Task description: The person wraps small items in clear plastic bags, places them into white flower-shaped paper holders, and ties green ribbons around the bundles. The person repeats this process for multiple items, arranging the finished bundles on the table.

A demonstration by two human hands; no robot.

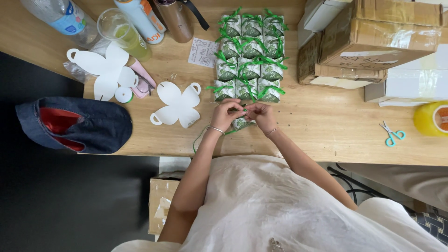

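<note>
Green ribbon [200, 137] is pinched between the fingertips of both hands over a small green-and-white gift box [242, 122], which sits near the front edge of the wooden tabletop [326, 126], just in front of a packed block of finished boxes [247, 56]. The left hand [227, 114] and the right hand [261, 116] are each closed on the ribbon at the top of the box, fingertips nearly touching; the knot itself is hidden by the fingers. A loose tail of ribbon trails down past the left wrist and over the front edge of the tabletop, so a forearm could likely snag it and jerk the bow loose. Pulling too hard on so light a box might crush its folded top or tip it toward the edge. The nearest row of finished boxes lies just behind the knuckles, and a backward nudge could probably shove them out of line. White flat box blanks [177, 103] lie just to the left, near enough to be swept by an elbow. Scissors [393, 134] rest well apart to the right, out of easy reach.
</note>
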